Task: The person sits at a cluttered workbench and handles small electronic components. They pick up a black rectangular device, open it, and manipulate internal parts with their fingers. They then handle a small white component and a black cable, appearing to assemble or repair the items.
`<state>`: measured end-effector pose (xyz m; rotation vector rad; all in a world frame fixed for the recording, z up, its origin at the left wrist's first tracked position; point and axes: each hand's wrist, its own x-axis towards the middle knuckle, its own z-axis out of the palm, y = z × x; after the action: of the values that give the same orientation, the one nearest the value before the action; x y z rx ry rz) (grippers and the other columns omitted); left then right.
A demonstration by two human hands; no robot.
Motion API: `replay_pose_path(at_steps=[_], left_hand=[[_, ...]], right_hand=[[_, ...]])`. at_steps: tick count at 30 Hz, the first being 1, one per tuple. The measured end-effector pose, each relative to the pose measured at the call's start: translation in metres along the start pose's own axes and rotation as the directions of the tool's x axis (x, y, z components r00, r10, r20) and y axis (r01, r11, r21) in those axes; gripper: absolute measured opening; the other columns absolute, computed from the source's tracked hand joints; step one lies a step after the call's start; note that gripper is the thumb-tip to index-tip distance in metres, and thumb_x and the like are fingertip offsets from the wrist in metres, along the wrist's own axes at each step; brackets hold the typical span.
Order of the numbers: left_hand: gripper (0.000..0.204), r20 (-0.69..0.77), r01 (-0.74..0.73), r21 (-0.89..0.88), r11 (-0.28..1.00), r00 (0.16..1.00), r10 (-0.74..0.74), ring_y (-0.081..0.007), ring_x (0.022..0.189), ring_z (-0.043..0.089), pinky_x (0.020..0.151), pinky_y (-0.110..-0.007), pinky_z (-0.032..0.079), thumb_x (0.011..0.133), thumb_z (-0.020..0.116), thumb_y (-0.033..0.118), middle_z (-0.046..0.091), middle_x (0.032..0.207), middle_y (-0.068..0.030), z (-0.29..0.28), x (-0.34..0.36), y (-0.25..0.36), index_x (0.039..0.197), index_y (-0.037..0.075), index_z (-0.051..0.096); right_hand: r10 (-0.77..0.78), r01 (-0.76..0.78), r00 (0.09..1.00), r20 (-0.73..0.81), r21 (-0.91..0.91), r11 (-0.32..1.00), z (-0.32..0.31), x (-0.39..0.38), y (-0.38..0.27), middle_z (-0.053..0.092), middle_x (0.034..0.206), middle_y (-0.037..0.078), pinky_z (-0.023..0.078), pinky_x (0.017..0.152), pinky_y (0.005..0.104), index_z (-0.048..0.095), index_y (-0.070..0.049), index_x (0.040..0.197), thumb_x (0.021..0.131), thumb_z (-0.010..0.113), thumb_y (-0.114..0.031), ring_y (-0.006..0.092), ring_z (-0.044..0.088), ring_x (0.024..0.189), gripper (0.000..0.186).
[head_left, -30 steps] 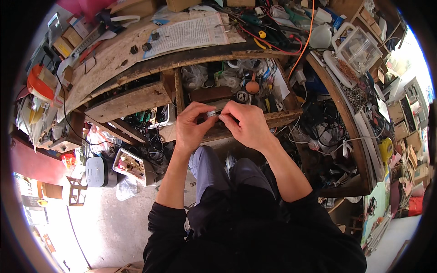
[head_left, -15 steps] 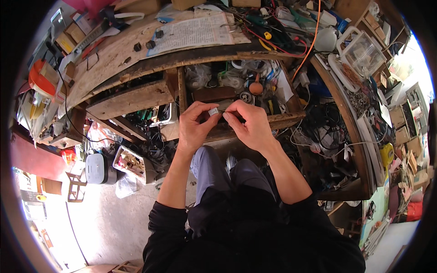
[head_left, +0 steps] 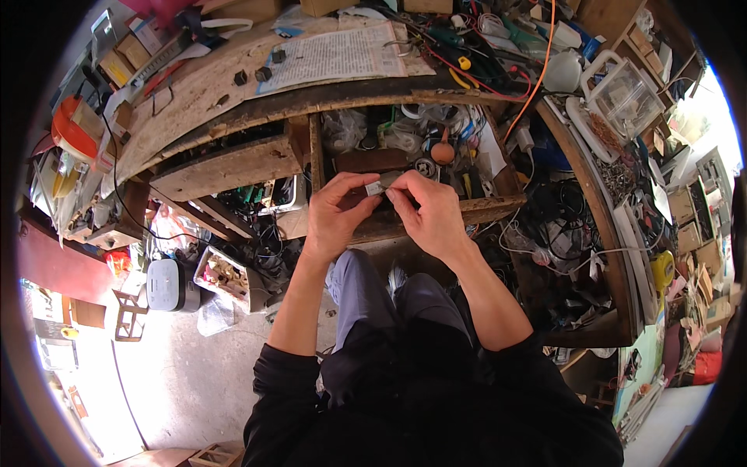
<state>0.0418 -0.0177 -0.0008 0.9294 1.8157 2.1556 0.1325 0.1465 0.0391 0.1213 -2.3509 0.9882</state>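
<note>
My left hand (head_left: 340, 208) pinches a small pale rectangular piece (head_left: 374, 187) between thumb and forefinger. My right hand (head_left: 426, 208) closes its fingertips at that piece's right end, touching or very close to it; what exactly they grip is too small to make out. Both hands are over the front of an open wooden drawer (head_left: 484, 208) crowded with plastic bags, a brown oblong block (head_left: 366, 161), an orange bulb-shaped item (head_left: 443, 152) and a round metal part (head_left: 426, 168).
The worn bench top (head_left: 175, 109) carries a printed sheet (head_left: 327, 54), small black blocks (head_left: 263, 75) and tangled tools (head_left: 467, 66). Cables and clutter fill the right side (head_left: 560, 233). Below left are a grey appliance (head_left: 165, 284) and a box (head_left: 232, 284) on the floor (head_left: 187, 389).
Both hands have shifted slightly right in the picture, keeping the small piece pinched; my right fingertips have moved a little against it. The surroundings shift slightly as the view moves.
</note>
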Motion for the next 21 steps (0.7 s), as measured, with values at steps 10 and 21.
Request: replay_pose_path(at_steps=[10,21], left_hand=[[0.028,0.005,0.112,-0.116,0.987,0.994,-0.112,-0.0146,0.093,0.072,0.084,-0.026,0.058,0.095,0.066,-0.004,0.075,0.099,-0.0112,0.000,-0.002,0.006,0.124,-0.004,0.066],[0.029,-0.022,0.109,-0.151,0.983,0.993,-0.114,-0.0150,0.095,0.072,0.085,-0.026,0.058,0.093,0.067,-0.009,0.075,0.103,-0.0113,0.002,-0.002,0.001,0.122,-0.005,0.066]], right_hand=[[0.118,-0.104,0.990,-0.078,0.162,0.981,0.003,-0.001,-0.007,0.062,0.069,0.007,0.043,0.055,0.0285,0.065,0.000,0.098,0.097,0.068,-0.011,0.0107,0.055,0.060,0.012],[0.185,-0.186,0.982,0.019,0.123,0.975,0.000,-0.003,-0.013,0.058,0.065,0.009,0.042,0.053,0.0290,0.065,0.002,0.096,0.098,0.069,-0.016,0.0106,0.048,0.058,0.019]])
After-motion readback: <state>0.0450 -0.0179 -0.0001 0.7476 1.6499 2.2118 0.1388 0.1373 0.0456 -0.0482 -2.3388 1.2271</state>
